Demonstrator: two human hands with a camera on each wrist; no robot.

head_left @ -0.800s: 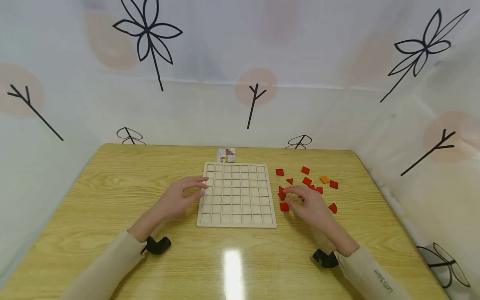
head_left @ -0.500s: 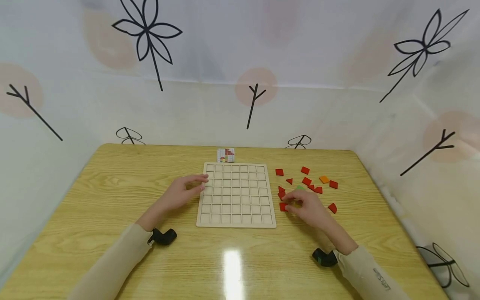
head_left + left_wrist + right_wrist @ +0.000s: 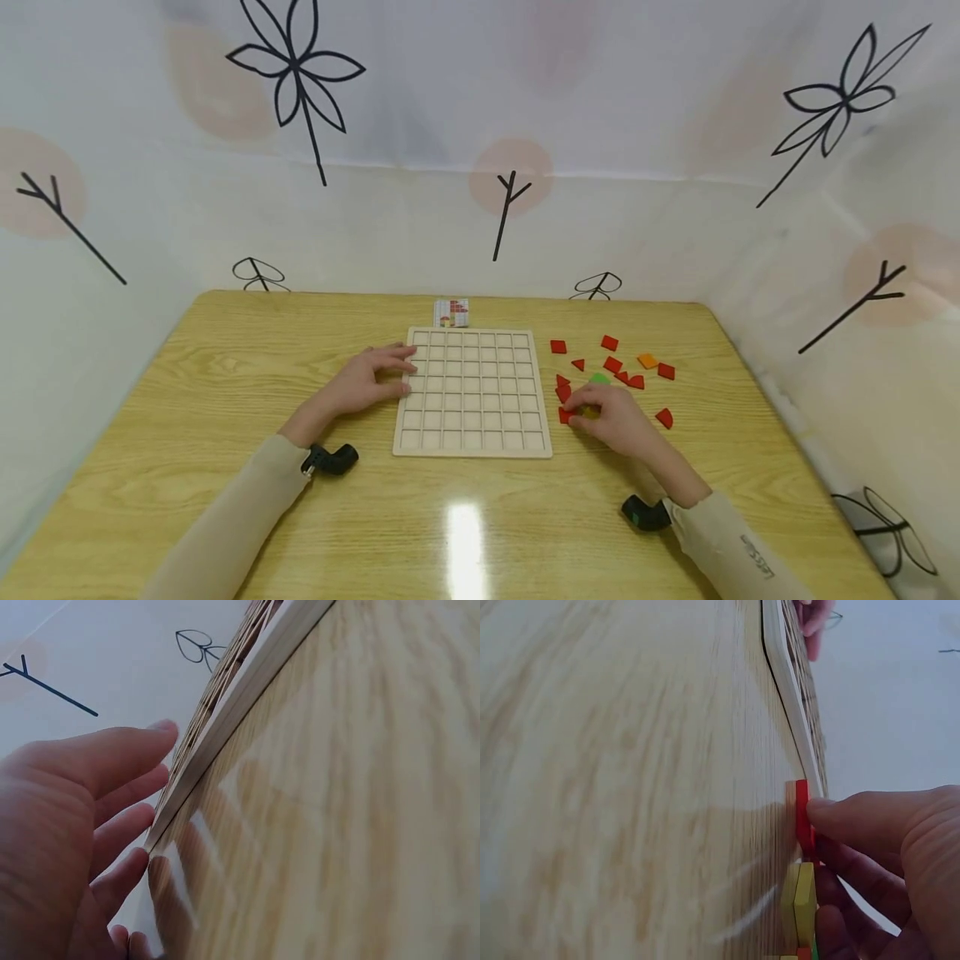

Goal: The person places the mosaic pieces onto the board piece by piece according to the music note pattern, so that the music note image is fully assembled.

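A pale wooden grid board (image 3: 472, 392) lies on the table between the hands. My left hand (image 3: 363, 382) rests at the board's left edge, its fingers relaxed and slightly spread, the tips touching the rim. In the left wrist view, the left hand (image 3: 90, 802) holds nothing. Right of the board, my right hand (image 3: 618, 417) pinches a red square tile (image 3: 566, 415) with thumb and index finger. That red tile (image 3: 802, 817) still lies low at the table surface in the right wrist view. A yellow tile (image 3: 804, 904) sits under the right hand's curled fingers, partly hidden.
Several red tiles (image 3: 612, 365) in square, triangle and quarter-round shapes lie scattered to the right, with an orange tile (image 3: 647, 361) and a green tile (image 3: 599, 379). A small printed pattern card (image 3: 451, 313) lies behind the board. A patterned curtain (image 3: 375, 217) surrounds the table.
My right hand has moved slightly nearer to me, its thumb and index finger coming to the red square tile. The green and yellow tiles have come into view. The left forearm has shifted slightly right.
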